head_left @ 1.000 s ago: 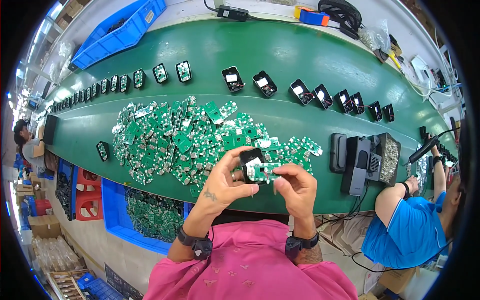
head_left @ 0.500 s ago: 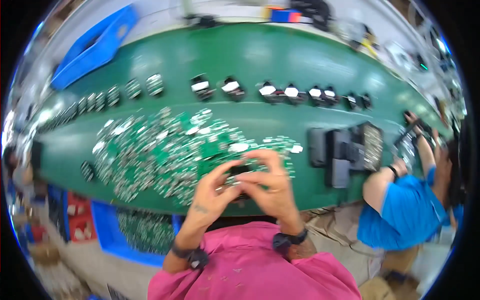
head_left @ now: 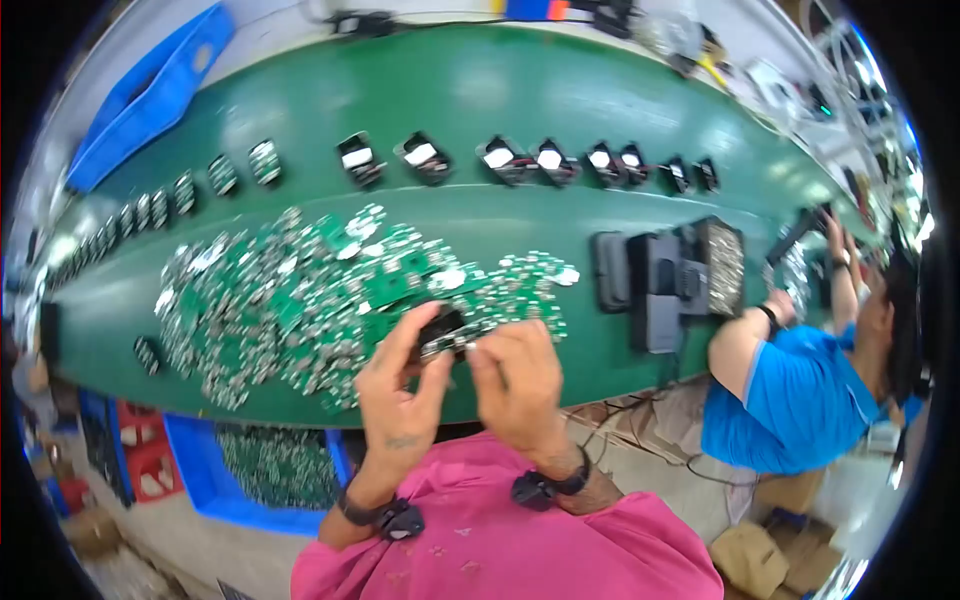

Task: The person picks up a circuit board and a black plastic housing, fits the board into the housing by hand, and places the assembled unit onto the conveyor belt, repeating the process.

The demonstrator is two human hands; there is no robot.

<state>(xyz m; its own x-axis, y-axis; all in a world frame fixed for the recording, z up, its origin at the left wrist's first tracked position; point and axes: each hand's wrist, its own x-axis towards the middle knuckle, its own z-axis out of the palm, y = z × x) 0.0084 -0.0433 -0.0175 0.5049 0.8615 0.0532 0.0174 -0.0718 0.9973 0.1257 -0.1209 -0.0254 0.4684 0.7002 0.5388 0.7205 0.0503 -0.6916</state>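
Between my hands, above the near edge of the table, is a small black housing (head_left: 441,326) with a bright electronic part along its near side. My left hand (head_left: 402,385) grips it between thumb and fingers. The thumb and fingertips of my right hand (head_left: 520,378) are pinched together at the housing's right side, hiding whatever is between them. Just beyond both hands spreads a heap of loose green circuit boards (head_left: 285,300), with a smaller pile of boards (head_left: 525,285) to its right.
Behind the heap runs a row of black housings with white labels (head_left: 420,155), continued leftward by standing boards (head_left: 184,192). Black boxes (head_left: 655,300) stand at right, near a co-worker in a blue shirt (head_left: 800,405). A blue bin of boards (head_left: 188,470) sits below the table at left.
My right hand has drawn back from over the housing to its right side, leaving more of it in sight. The whole view has shifted, moving the table's contents left and up.
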